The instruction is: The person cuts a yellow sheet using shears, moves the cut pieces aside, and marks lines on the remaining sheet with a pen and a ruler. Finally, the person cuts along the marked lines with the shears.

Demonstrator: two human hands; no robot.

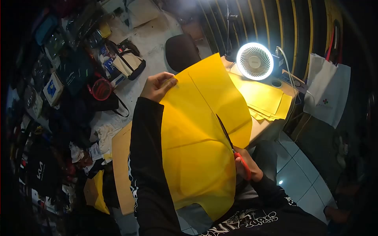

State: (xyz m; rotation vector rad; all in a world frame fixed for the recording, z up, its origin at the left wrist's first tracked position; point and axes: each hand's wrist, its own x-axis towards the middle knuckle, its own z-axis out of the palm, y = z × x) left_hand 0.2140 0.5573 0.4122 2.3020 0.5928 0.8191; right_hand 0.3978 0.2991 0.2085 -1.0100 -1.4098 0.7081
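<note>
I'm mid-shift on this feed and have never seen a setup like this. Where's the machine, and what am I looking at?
There's no machine: these are a person's two bare hands, seen from one camera worn on the head, looking forward and down. The left hand grips the upper-left edge of a large yellow sheet. The right hand holds red-handled scissors, with a dark blade showing against the sheet. Beyond, on the tan table, lie more yellow sheets, near a round fan with a glowing rim.
</note>
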